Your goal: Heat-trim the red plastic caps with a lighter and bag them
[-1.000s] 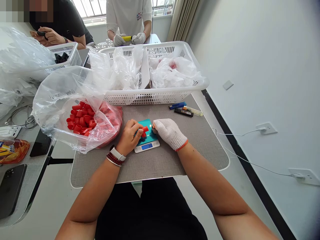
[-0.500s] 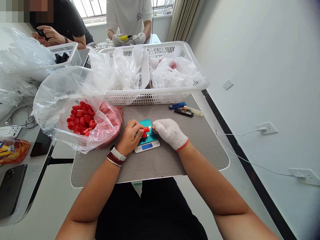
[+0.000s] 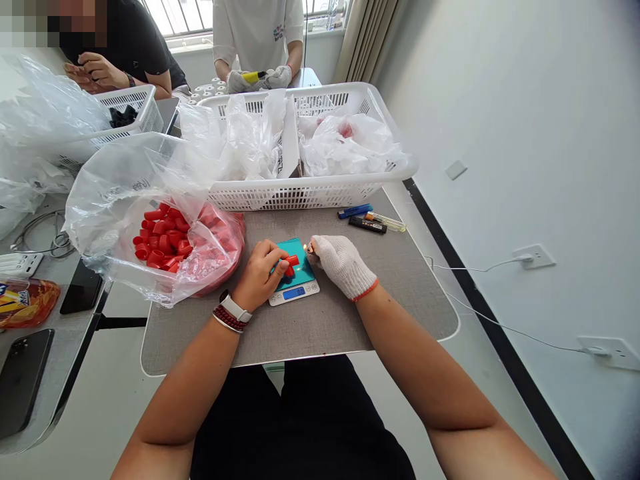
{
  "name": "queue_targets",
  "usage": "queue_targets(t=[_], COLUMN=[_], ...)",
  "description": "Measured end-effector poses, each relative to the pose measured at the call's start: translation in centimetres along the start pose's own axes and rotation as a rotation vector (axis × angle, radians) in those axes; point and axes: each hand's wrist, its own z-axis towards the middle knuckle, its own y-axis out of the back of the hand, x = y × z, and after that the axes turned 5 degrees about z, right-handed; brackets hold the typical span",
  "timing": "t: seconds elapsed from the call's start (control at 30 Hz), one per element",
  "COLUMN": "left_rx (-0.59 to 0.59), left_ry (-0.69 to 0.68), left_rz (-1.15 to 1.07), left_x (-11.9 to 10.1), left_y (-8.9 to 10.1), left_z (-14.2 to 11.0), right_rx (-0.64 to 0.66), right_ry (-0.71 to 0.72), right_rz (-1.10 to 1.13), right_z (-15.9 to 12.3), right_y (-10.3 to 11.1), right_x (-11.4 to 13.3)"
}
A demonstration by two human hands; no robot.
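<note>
**Around the scale on my mat**

The digital scale (image 3: 294,294) sits on a felt mat (image 3: 410,300) with a card (image 3: 302,268) on top. My left hand (image 3: 259,275) holds a cap (image 3: 293,261) above it; my right hand (image 3: 343,265) is just right of it. Left of it lies a plastic bag (image 3: 215,250) of caps (image 3: 163,233). Behind it stands a plastic basket (image 3: 300,193); lighters (image 3: 367,225) lie behind and to the right.

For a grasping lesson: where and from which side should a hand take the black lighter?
Pinch the black lighter at its middle, across the narrow width, from above on the near side: it lies flat on the grey mat, and the clear lighter crowds its right end.
</note>
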Motion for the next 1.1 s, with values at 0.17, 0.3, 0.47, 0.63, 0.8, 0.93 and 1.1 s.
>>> queue_targets(t=[0.17, 0.3, 0.47, 0.63, 0.8, 0.93, 1.1], left_rx=[-0.007, -0.007, -0.027, -0.063, -0.066, -0.066, -0.183], left_ry=[-0.010, -0.004, 0.008, 0.005, 0.017, 0.054, 0.116], left_rz=[0.004, 0.006, 0.010, 0.027, 0.034, -0.002, -0.115], left_x=[0.2, 0.2, 0.2, 0.3, 0.4, 0.2, -0.2], left_y=[-0.1, -0.1, -0.1, -0.3, -0.3, -0.1, -0.1], left_z=[-0.1, -0.1, 0.0, 0.0, 0.0, 0.1, 0.2], right_rx=[-0.062, -0.096, -0.240, -0.294, -0.320, -0.394, -0.517], right_ry=[-0.112, -0.111, -0.078, -0.104, -0.130, -0.001, 0.373], right_rz=[0.127, 0.135, -0.079, -0.352, -0.460, -0.450, -0.274], right_z=[-0.2, -0.3, 0.0, 0.5, 0.8, 0.9, 0.5], right_y=[-0.4, -0.7, -0.6, -0.4, -0.5, -0.3, -0.4], right_x=[-0.6, -1.3, -1.4, -1.3, -1.9, -2.4, -2.1])
